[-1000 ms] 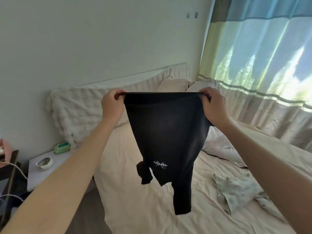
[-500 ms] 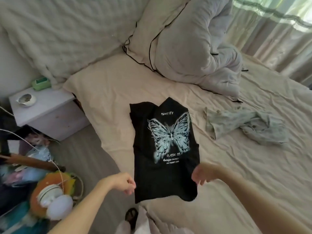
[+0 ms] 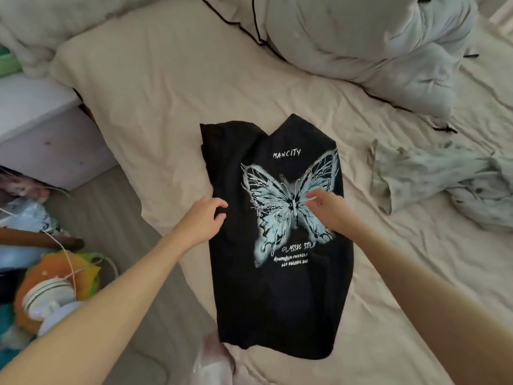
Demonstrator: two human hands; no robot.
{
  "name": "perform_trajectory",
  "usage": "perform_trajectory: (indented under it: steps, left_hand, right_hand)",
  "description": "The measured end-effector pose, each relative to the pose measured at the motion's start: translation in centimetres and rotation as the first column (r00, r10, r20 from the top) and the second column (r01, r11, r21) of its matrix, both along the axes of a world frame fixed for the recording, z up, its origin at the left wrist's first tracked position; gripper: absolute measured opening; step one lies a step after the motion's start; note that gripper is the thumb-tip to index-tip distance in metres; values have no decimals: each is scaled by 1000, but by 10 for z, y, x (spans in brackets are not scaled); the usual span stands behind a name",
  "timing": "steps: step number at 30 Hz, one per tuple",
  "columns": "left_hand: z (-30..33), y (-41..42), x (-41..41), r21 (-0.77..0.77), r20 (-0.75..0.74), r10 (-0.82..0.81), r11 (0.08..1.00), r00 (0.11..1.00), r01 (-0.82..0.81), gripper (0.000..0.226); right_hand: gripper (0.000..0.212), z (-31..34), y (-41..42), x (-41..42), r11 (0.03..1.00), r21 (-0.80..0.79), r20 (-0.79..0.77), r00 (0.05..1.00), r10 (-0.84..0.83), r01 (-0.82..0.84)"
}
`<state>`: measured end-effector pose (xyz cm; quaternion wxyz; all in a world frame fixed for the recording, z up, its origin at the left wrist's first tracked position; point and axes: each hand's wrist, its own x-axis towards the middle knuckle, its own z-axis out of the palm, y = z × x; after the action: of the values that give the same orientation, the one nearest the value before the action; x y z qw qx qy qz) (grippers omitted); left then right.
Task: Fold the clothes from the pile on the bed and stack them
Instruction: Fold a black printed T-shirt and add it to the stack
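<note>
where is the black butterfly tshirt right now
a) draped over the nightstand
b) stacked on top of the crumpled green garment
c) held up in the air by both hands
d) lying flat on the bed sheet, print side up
d: the black t-shirt lies spread on the beige bed sheet with its butterfly print facing up, apart from the crumpled green garment to its right.

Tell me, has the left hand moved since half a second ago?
Yes. The left hand went from the black T-shirt's bottom hem up its left edge, level with the butterfly print.
</note>
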<state>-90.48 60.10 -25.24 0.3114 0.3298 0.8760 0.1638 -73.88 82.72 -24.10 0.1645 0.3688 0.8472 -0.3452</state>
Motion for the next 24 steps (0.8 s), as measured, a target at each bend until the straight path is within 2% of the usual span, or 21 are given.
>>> perform_trajectory:
  steps: [5, 9, 11, 13, 15, 16, 18, 20, 21, 22, 24]
  left_hand:
    - [-52, 52, -70, -1, -141, 17, 1000, 990, -17, 58]
    - [-88, 94, -148, -83, -388, -165, 986, 907, 144, 73]
    - [-100, 115, -175, -105, -426, -191, 981, 884, 161, 82]
    - [-109, 133, -192, -142, -344, -139, 985, 928, 95, 85]
    - [-112, 142, -192, -215, -263, -131, 974, 956, 74, 64]
    - [-111, 142, -183, -224, -276, -180, 967, 944, 118, 51]
    - [-109, 132, -143, -111, -326, -306, 952, 895, 285, 38]
    - [-102, 114, -90, 18, -262, -458, 878, 849, 479, 36]
    - [-97, 106, -67, 33, -170, -562, 818, 810, 574, 37]
    - [-93, 100, -50, 31, -49, -640, 766, 767, 642, 39]
    - [-93, 90, -34, 44, 169, -653, 753, 738, 656, 42]
  right_hand:
    - [39, -54, 14, -60, 997, -36, -68, 995, -73, 71]
    - [39, -88, 24, -106, 989, -91, -101, 986, -129, 120]
    - [38, -99, 30, -125, 985, -107, -113, 983, -147, 135]
    - [36, -105, 34, -141, 971, -157, -130, 971, -201, 180]
    - [32, -107, 35, -154, 931, -246, -158, 936, -315, 271]
    - [29, -108, 36, -159, 899, -293, -166, 908, -384, 327]
    - [29, -106, 35, -166, 769, -424, -120, 812, -572, 479]
    - [50, -102, 34, -170, 603, -511, 2, 702, -712, 613]
    - [61, -102, 34, -170, 588, -493, 50, 695, -717, 642]
    - [65, -103, 32, -168, 620, -444, 86, 720, -689, 647]
    - [62, -109, 28, -162, 749, -296, 112, 800, -590, 593]
